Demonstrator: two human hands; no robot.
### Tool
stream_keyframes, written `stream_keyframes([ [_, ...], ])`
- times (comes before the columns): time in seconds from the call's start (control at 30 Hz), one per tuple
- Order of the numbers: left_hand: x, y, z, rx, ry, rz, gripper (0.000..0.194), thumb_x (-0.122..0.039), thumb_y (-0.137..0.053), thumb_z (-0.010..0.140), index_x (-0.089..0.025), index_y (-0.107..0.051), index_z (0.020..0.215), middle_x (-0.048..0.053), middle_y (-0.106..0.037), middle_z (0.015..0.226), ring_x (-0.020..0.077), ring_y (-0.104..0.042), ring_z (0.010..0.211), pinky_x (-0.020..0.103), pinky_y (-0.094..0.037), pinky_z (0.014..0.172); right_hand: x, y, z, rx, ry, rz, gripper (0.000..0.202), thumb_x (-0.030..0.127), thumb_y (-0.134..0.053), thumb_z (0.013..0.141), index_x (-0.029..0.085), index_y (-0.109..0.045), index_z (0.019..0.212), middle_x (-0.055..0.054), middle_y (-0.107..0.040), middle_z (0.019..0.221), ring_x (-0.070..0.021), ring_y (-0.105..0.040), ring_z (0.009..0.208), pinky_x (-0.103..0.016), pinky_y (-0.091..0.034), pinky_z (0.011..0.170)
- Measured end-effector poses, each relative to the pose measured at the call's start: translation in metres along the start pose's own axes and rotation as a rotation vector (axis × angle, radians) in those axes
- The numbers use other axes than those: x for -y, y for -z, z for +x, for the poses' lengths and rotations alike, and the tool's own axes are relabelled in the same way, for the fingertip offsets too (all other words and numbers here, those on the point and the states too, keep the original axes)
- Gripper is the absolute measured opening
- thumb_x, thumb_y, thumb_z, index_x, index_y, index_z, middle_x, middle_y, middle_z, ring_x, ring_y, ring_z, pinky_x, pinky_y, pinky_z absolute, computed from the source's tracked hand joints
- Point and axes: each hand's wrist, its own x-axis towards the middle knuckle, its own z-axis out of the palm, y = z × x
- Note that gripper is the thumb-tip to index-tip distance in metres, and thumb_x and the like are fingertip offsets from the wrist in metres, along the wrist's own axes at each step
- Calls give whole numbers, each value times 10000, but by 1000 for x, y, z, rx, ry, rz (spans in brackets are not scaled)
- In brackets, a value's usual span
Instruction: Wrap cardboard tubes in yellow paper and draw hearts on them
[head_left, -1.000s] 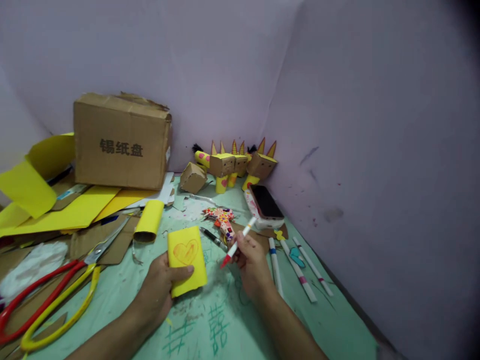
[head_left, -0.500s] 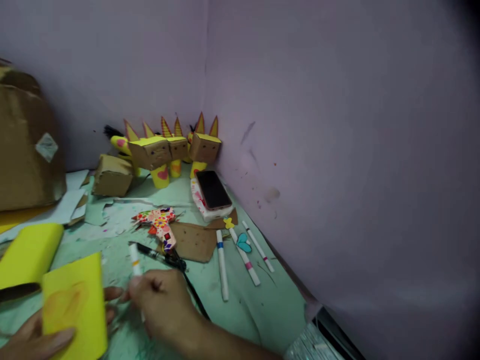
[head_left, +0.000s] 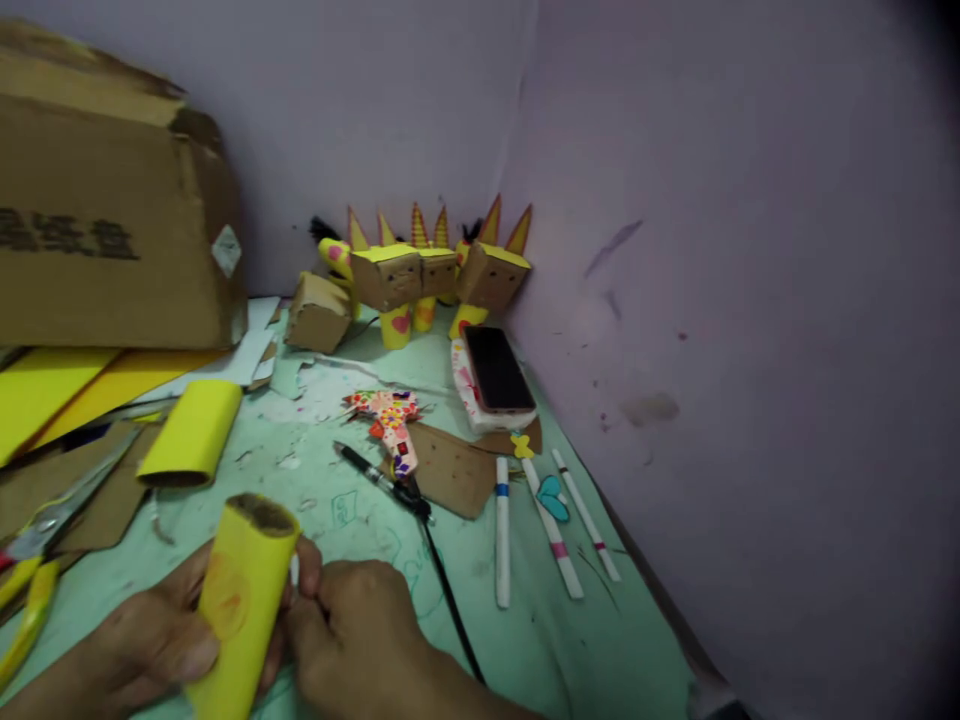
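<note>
My left hand is closed around a yellow cardboard tube with a smudged orange patch on its side. The tube leans, and its open, hollow top end shows. Close against the tube's right side, my right hand is curled around a white marker; only a short white piece of it shows between the fingers. Behind the tube lies a second yellow tube. A black pen and a flower-patterned glue gun lie beyond my hands.
Scissors lie on cardboard at the left, below a large cardboard box. Several yellow cardboard figures stand in the corner. A phone rests on a white packet, with white markers nearer me along the purple wall.
The view has swung left, showing more of the box and the scissors. The tube has been tipped so its open end shows, and my right hand with the marker is closer to it.
</note>
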Motion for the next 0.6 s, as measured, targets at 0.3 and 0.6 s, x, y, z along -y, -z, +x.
stream_keyframes([
  [0.3, -42, 23, 6, 564, -207, -252, 341, -68, -705, 499, -124, -703, 835, 52, -709, 849, 180, -673, 602, 255, -585, 551, -8, 16, -3, -327, 126, 409, 517, 496, -373, 869, 148, -661, 619, -22, -552, 546, -132, -483, 519, -238, -329, 488],
  [0.6, -128, 51, -69, 277, -997, -578, 369, 0, -480, 576, -38, -546, 937, 149, -614, 873, 111, -630, 660, 182, -566, 639, -20, 24, 3, -649, 45, 575, 456, 587, -531, 779, 160, -643, 664, 14, -521, 515, -115, -448, 470, -227, -328, 458],
])
